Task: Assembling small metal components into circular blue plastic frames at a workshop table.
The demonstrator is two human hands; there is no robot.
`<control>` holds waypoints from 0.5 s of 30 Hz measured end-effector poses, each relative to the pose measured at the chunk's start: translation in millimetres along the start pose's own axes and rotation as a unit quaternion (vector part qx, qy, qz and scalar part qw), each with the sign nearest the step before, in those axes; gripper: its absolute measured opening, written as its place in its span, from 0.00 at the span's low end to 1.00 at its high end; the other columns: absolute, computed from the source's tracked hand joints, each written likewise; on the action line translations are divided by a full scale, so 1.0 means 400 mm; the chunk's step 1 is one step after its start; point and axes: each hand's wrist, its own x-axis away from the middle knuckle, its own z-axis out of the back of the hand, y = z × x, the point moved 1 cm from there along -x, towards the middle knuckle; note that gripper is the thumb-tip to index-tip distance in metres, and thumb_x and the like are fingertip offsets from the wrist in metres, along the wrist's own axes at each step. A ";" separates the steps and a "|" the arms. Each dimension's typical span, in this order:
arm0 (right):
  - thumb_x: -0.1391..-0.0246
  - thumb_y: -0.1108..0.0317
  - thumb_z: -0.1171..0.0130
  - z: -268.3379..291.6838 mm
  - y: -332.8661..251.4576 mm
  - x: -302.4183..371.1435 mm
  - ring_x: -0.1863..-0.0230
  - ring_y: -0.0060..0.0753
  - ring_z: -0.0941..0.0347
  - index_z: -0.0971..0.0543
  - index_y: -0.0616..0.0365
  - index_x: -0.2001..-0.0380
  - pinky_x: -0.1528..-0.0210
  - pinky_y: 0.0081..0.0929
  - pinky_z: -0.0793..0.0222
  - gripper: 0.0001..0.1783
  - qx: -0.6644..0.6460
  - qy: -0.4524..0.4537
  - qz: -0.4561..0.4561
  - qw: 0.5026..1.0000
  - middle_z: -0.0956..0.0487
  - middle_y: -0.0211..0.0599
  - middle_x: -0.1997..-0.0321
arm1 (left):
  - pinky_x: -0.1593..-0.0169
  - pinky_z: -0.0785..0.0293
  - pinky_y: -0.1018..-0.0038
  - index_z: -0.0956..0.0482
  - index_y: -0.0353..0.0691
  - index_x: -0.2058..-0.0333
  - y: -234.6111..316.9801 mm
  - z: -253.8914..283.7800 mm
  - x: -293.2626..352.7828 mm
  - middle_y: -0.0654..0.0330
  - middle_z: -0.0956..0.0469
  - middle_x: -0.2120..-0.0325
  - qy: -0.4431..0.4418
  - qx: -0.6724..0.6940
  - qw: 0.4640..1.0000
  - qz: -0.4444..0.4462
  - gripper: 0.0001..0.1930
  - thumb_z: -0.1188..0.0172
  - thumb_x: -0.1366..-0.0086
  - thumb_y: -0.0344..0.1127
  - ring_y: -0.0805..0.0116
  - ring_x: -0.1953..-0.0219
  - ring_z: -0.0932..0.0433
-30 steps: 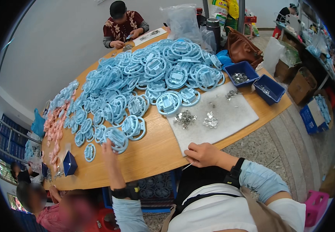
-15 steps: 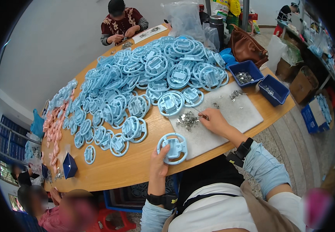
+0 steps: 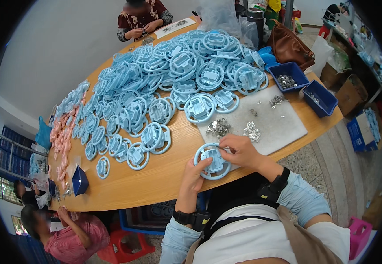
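Note:
At the table's near edge my left hand point(image 3: 193, 174) grips a light-blue plastic toy steering wheel point(image 3: 214, 171) by its left side, with the hollow centre facing up. My right hand point(image 3: 240, 152) is over the wheel's upper right, fingers pinched on a thin dark tool point(image 3: 221, 148) whose tip reaches the wheel; its exact kind, and whether it carries a metal piece, is too small to tell. Beyond the hands, a heap of small silvery metal pieces point(image 3: 218, 127) and a brighter heap of metal pieces point(image 3: 251, 131) lie on a whitish board point(image 3: 283, 132).
A big pile of light-blue wheels point(image 3: 169, 75) covers the table's middle. Two blue bins point(image 3: 321, 105) with metal pieces stand at the right, by a brown bag point(image 3: 290, 46). Pink parts point(image 3: 63, 152) lie far left. Co-workers sit across and at the left; a red stool point(image 3: 127, 248) stands below.
My right hand has moved from the metal heap to the wheel. The wheel in my left hand has shifted right. The brighter metal heap, hidden before by my right hand, now shows.

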 end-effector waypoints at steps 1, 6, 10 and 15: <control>0.63 0.76 0.40 -0.007 -0.003 0.002 0.82 0.28 0.30 0.24 0.60 0.76 0.80 0.21 0.35 0.06 0.001 0.001 0.000 1.000 0.23 0.36 0.70 | 0.64 0.27 0.79 0.28 0.35 0.61 0.005 -0.007 0.004 0.61 0.24 0.68 0.001 0.007 1.000 -0.001 0.15 0.39 0.48 0.28 0.75 0.69 0.24; 0.62 0.73 0.41 -0.025 0.009 0.009 0.73 0.38 0.27 0.26 0.59 0.75 0.73 0.28 0.30 0.07 0.022 -0.046 0.050 0.997 0.26 0.36 0.68 | 0.72 0.29 0.84 0.27 0.36 0.64 0.004 -0.006 0.008 0.63 0.24 0.72 0.010 0.011 1.000 0.008 0.12 0.39 0.49 0.29 0.78 0.74 0.26; 0.62 0.72 0.41 -0.018 -0.007 0.004 0.74 0.40 0.27 0.27 0.58 0.74 0.73 0.29 0.29 0.09 0.080 -0.093 0.074 0.990 0.26 0.34 0.68 | 0.72 0.29 0.83 0.26 0.36 0.64 0.008 0.005 0.009 0.63 0.24 0.72 0.009 -0.012 1.000 0.013 0.11 0.39 0.48 0.30 0.78 0.74 0.26; 0.64 0.75 0.41 -0.019 -0.017 0.000 0.73 0.38 0.27 0.25 0.58 0.72 0.72 0.27 0.29 0.10 0.078 -0.104 0.040 0.991 0.26 0.36 0.67 | 0.72 0.28 0.82 0.26 0.34 0.64 0.004 -0.010 -0.005 0.61 0.23 0.72 0.053 -0.009 0.999 0.007 0.12 0.39 0.45 0.34 0.75 0.73 0.24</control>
